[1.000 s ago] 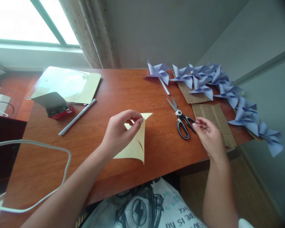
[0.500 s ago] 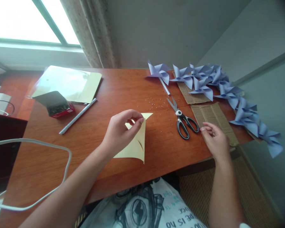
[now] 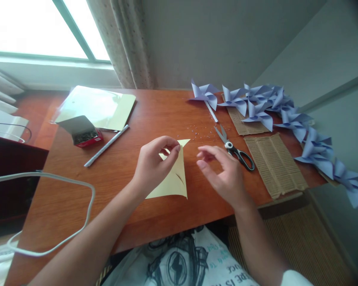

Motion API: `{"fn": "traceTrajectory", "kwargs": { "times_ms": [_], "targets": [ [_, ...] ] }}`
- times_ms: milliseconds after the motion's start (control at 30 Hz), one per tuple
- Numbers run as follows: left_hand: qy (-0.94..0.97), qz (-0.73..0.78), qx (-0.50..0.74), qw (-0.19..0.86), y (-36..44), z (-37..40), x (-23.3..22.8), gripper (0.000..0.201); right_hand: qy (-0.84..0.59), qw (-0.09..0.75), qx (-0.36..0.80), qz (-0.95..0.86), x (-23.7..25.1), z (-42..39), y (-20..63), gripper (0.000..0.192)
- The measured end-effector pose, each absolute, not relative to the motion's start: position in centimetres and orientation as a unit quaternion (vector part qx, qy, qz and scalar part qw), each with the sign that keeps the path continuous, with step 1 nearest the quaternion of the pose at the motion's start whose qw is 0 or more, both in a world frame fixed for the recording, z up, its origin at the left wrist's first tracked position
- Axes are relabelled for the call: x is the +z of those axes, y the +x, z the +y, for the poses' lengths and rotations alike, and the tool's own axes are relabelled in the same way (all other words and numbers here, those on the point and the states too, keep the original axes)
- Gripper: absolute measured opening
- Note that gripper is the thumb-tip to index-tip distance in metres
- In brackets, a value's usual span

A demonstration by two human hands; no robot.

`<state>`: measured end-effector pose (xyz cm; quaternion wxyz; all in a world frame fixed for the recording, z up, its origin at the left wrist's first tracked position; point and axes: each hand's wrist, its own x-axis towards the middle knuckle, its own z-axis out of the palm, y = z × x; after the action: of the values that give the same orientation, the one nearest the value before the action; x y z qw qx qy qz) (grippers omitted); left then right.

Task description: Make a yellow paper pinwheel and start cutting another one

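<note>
Pale yellow paper [image 3: 167, 187] with cuts in it stands partly raised off the table, one corner drawn up. My left hand [image 3: 156, 161] pinches that corner between thumb and fingertips; the hand covers part of the sheet. To the right of the paper, my right hand [image 3: 222, 172] hovers over the wood with thumb and fingers apart, and I see nothing in it. Just behind it lie scissors [image 3: 241, 157] with black-and-grey handles, their blades slightly parted and one handle loop hidden by the hand.
Several lavender paper pinwheels [image 3: 258, 113] line the right side, some on cardboard [image 3: 276, 163]. At left are a red box [image 3: 89, 139] of small dark pieces, a rolled paper stick [image 3: 106, 146], a clear packet of paper [image 3: 92, 107] and a white cable [image 3: 91, 210].
My right hand has come left from the cardboard beside the scissors toward the yellow paper. My left hand keeps its pinch. The whole view has shifted slightly.
</note>
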<state>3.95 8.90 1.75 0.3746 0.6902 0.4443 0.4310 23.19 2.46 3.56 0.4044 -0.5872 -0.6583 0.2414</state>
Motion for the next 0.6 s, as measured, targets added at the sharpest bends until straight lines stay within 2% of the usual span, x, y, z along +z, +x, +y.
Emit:
{"fn": "traceTrajectory", "kwargs": {
  "times_ms": [100,267,367,600],
  "targets": [
    [0.67,0.459,0.451,0.37,3.6,9.3,1.7,0.005,-0.533,0.392,0.29,-0.692,4.0,5.3,20.1,0.034],
    [0.646,0.478,0.464,0.373,2.8,10.2,1.4,0.008,-0.524,0.411,0.295,-0.685,2.5,8.7,18.8,0.018],
    [0.647,0.476,0.457,0.383,2.7,10.5,1.1,0.008,-0.528,0.436,0.34,-0.645,1.5,9.3,18.8,0.011],
    [0.662,0.463,0.442,0.389,3.1,10.3,0.8,0.006,-0.521,0.458,0.433,-0.575,0.4,8.9,19.5,0.012]
  ]
}}
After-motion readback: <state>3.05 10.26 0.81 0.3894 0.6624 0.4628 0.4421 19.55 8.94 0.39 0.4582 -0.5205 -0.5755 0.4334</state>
